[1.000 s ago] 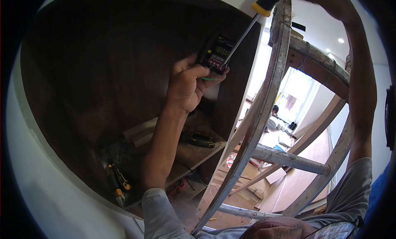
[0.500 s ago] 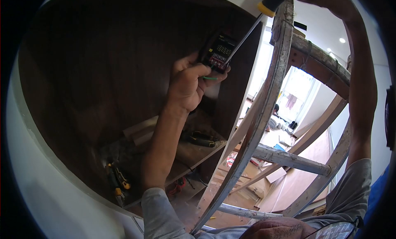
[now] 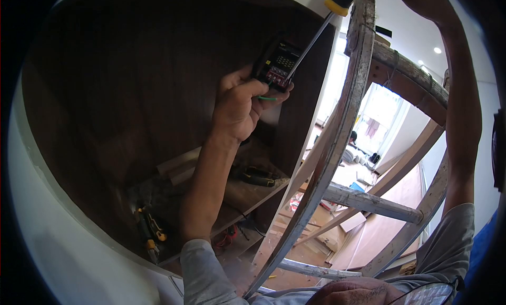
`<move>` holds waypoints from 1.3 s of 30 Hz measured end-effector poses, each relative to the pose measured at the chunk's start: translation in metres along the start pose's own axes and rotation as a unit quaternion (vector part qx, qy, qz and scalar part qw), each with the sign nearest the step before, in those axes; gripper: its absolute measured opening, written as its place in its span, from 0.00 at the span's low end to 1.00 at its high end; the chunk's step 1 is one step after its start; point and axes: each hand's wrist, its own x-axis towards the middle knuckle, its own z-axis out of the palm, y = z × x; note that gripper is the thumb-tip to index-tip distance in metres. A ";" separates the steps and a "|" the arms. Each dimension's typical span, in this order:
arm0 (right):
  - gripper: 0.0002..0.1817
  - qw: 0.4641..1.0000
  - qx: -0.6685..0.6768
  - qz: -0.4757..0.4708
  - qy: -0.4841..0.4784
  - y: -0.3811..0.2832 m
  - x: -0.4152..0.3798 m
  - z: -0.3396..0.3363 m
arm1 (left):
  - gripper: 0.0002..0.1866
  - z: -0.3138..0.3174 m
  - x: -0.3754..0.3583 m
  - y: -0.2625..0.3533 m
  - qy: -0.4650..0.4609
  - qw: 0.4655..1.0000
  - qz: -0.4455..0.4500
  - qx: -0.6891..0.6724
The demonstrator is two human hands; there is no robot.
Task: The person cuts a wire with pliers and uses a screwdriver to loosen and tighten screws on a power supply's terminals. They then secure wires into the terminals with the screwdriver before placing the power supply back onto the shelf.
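Note:
My left hand [image 3: 242,102] is closed around a small black electrical device [image 3: 279,67] with red terminals on its lower edge. A short green wire [image 3: 267,98] sticks out beside my fingers. The long shaft of a screwdriver [image 3: 342,0] with a black and yellow handle reaches down to the terminals, its tip at the lower right of the device. My right arm rises along the right side toward the handle; the right hand is at the top edge, mostly cut off, its fingers out of sight.
A worn wooden ladder [image 3: 337,141] stands at the right, close to the cabinet's edge. On the cabinet shelf lie yellow-and-black pliers [image 3: 257,176], another yellow-handled tool pair [image 3: 150,226] and a wood piece [image 3: 179,165]. Red wires [image 3: 227,235] lie lower down. Boards are on the floor beyond.
The screwdriver handle has shifted slightly left and up, with its tip still at the terminals. My left hand and the device have moved very slightly left.

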 end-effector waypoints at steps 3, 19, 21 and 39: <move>0.28 0.992 0.086 -0.089 -0.003 0.038 0.011 -0.002 | 0.19 0.002 0.000 0.000 0.002 1.000 0.002 -0.004; 0.24 0.995 0.046 0.074 0.046 0.029 0.006 0.009 | 0.24 -0.003 0.000 -0.001 -0.016 0.999 0.001 0.030; 0.25 0.993 0.099 -0.023 0.060 0.032 0.004 0.011 | 0.24 -0.002 0.000 0.000 -0.013 0.999 0.000 0.031; 0.24 0.984 -0.042 -0.129 0.117 0.026 -0.001 0.018 | 0.20 0.002 -0.001 0.001 0.006 1.000 -0.001 -0.008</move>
